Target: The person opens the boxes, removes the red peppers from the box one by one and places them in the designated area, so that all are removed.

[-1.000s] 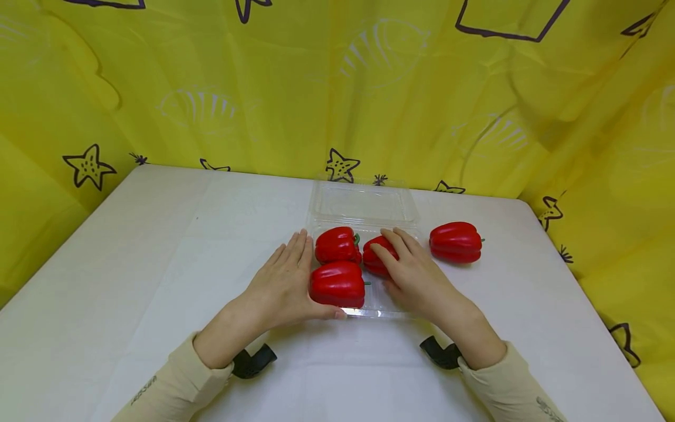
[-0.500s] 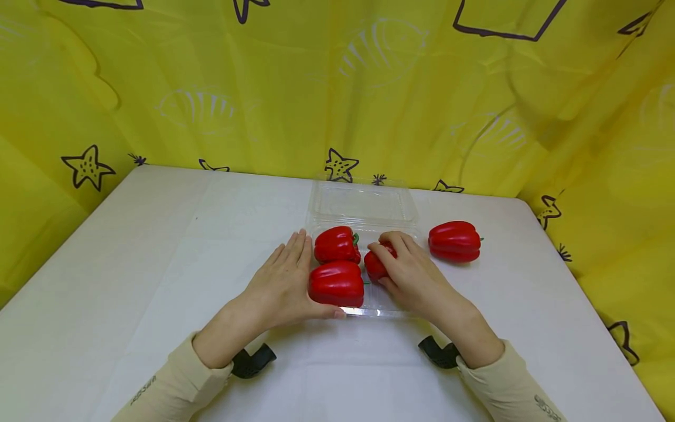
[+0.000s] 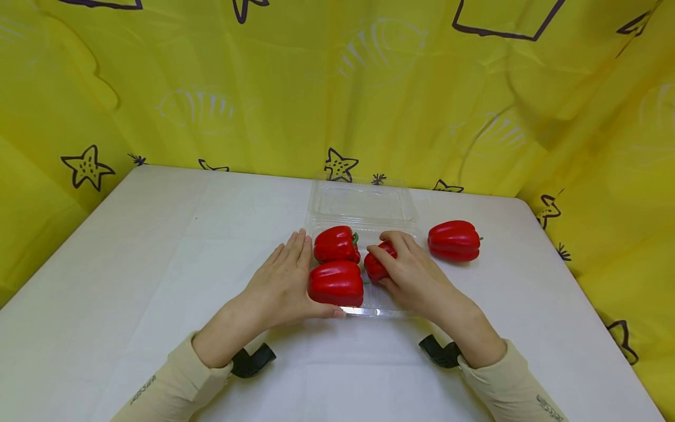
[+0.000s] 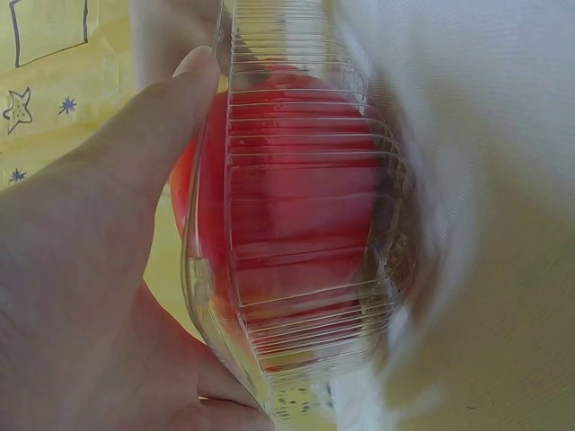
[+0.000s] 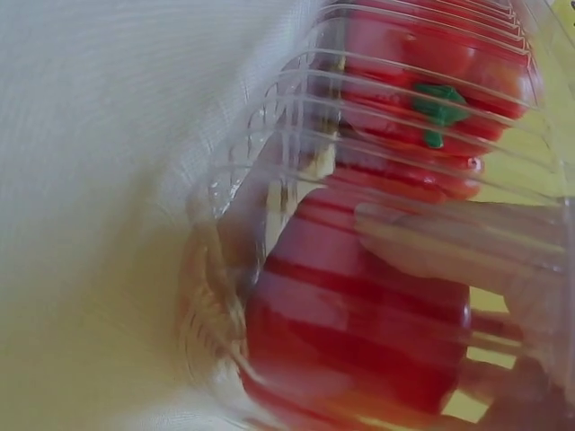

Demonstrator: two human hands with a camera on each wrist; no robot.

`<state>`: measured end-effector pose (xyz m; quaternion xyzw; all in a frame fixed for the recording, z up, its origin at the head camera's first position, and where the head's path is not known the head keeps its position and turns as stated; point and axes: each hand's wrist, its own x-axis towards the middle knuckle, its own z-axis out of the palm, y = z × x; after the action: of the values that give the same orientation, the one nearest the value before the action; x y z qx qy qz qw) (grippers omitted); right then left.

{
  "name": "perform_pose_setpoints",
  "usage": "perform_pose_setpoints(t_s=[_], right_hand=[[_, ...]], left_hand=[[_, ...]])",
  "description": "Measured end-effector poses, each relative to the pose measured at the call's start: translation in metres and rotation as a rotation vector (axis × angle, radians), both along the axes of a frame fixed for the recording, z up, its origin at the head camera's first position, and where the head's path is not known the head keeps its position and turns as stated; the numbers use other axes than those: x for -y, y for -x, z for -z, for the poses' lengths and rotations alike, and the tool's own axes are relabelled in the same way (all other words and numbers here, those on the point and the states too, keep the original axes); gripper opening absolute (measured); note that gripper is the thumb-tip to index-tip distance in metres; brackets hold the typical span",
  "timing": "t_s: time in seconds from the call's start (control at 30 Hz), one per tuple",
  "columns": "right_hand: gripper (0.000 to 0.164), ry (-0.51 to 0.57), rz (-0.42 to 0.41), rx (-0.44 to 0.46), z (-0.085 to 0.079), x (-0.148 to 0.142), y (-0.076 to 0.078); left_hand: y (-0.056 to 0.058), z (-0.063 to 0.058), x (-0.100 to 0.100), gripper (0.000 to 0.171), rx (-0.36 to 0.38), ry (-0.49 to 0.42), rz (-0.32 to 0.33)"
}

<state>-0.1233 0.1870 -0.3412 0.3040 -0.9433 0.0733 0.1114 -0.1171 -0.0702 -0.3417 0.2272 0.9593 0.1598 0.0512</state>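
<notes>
A clear plastic clamshell container (image 3: 377,300) sits in the middle of the table with its lid (image 3: 364,202) folded back. Two red bell peppers, a rear one (image 3: 333,243) and a front one (image 3: 336,285), lie in its left half. My left hand (image 3: 282,287) rests flat along the container's left side, fingers straight, thumb (image 4: 184,99) at the front rim. Inside the right half, my right hand (image 3: 416,278) grips a third bell pepper (image 3: 373,269), partly hidden by the fingers. Through the ribbed wall, the right wrist view shows this pepper (image 5: 350,314) under the fingertips.
Another red bell pepper (image 3: 453,241) lies on the white-covered table (image 3: 158,264), right of the container. A yellow patterned curtain (image 3: 295,88) hangs behind the table and along its sides. Black curved pieces (image 3: 254,360) show by both wrists.
My right hand's fingers have curled further round the third pepper, which has shifted and turned slightly. My left hand stays at the container's side.
</notes>
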Motion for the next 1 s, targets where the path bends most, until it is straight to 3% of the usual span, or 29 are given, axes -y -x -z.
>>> perform_pose_setpoints(t_s=[0.43,1.0], right_hand=[[0.060,0.006,-0.009,0.000,-0.004,-0.003,0.001],[0.063,0.083,0.009,0.021,-0.020,-0.013,-0.002]], left_hand=[[0.000,0.000,0.000,0.129,-0.002,0.001,0.002],[0.000,0.000,0.000,0.129,0.009,0.002,-0.001]])
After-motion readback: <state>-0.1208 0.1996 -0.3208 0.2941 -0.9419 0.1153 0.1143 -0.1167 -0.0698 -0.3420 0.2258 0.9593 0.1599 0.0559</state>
